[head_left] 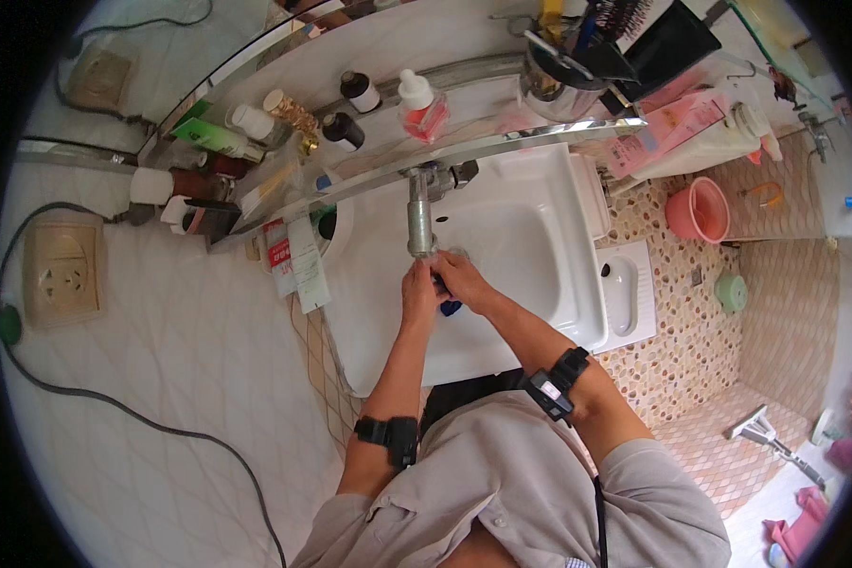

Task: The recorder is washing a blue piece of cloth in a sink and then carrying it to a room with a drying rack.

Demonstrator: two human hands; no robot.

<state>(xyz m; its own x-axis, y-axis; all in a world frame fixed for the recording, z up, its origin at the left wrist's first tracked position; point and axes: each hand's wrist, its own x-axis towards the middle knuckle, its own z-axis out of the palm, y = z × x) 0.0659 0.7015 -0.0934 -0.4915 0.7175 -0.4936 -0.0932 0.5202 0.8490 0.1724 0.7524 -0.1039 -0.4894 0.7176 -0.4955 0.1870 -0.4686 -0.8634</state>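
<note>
Both my hands are together over the white washbasin (390, 341), just below the mouth of the metal tap (419, 220). My left hand (419, 290) and my right hand (464, 281) meet at the fingertips around a small dark blue item (451, 308), perhaps cloth. Most of it is hidden by the fingers, and its lower end hangs out below them. Something clear, water or glass, shows beside my right fingers, too indistinct to tell. A black device is strapped on each forearm.
Above the basin, a shelf (497, 145) holds bottles, tubes and a cup of brushes (557, 92). Packets (305, 263) hang at the basin's left. On the right are a squat toilet (621, 298), a pink bucket (697, 210) and a mop (760, 426). A cable (149, 424) runs down the left wall.
</note>
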